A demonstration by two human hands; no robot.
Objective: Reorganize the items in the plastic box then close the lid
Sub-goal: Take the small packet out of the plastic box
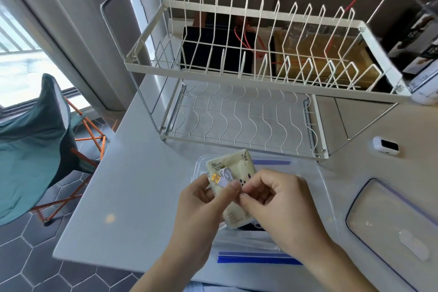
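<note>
A clear plastic box (317, 187) with blue clips stands on the table in front of me. Above it my left hand (203, 206) holds a cream tissue pack (233, 166) from the left, its thumb pressing a small white part with a gold tab (221, 179) against the pack. My right hand (272, 199) meets it from the right, thumb and forefinger pinching the same white part. The box's clear lid (391, 220) lies flat on the table to the right. A dark item shows inside the box below the pack, mostly hidden.
A white two-tier wire dish rack (248, 92) stands just behind the box. A small white device (385, 146) lies on the table at right. Black-and-white cartons (419, 42) stand at the far right. A green folding chair (35, 144) sits left of the table edge.
</note>
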